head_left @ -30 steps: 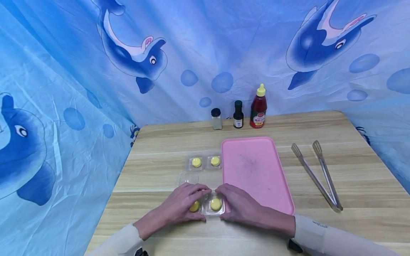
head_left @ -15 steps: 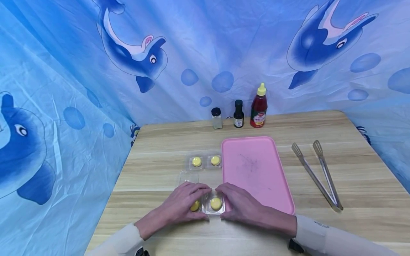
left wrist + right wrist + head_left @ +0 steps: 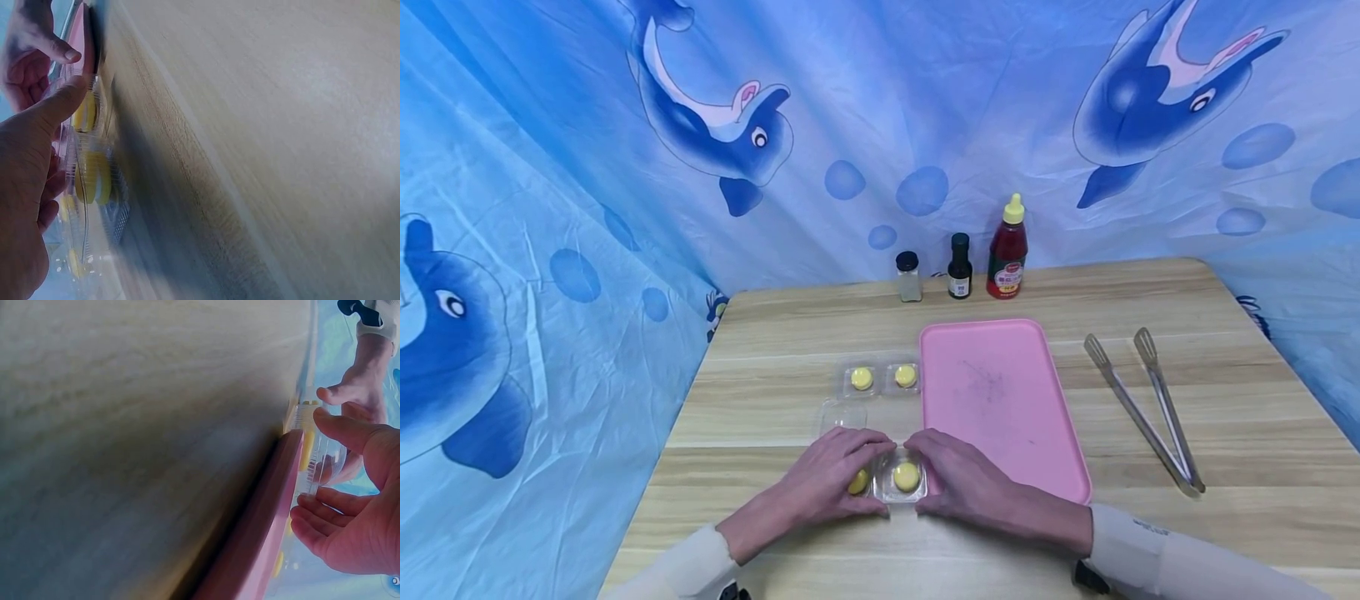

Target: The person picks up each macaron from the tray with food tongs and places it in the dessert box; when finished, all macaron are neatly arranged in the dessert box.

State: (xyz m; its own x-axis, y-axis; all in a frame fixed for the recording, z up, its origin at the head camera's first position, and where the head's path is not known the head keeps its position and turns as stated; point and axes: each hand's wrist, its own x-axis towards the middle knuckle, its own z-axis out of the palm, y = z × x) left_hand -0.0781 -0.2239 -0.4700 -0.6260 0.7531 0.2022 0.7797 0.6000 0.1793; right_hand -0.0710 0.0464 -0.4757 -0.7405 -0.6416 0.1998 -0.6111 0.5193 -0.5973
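In the head view, my left hand (image 3: 823,477) arches over the left part of a clear plastic box (image 3: 887,493), its thumb along the near side and fingers along the far side. My right hand (image 3: 966,482) holds the box's right end in the same way, thumb near and fingertips far. A yellow macaron (image 3: 906,477) shows in the right cup, and another macaron (image 3: 858,481) is partly hidden by my left hand. In the left wrist view, a macaron (image 3: 94,178) stands in its ribbed cup below the left thumb.
A second clear box with two macarons (image 3: 861,378) lies behind. A pink tray (image 3: 992,400) stands close at the right, with metal tongs (image 3: 1150,417) beyond. At the back stand a black-capped jar (image 3: 908,279), a dark bottle (image 3: 959,268) and a red sauce bottle (image 3: 1007,254).
My left thumb has slid slightly right along the near side of the box. Otherwise both hands and the box stay in place.
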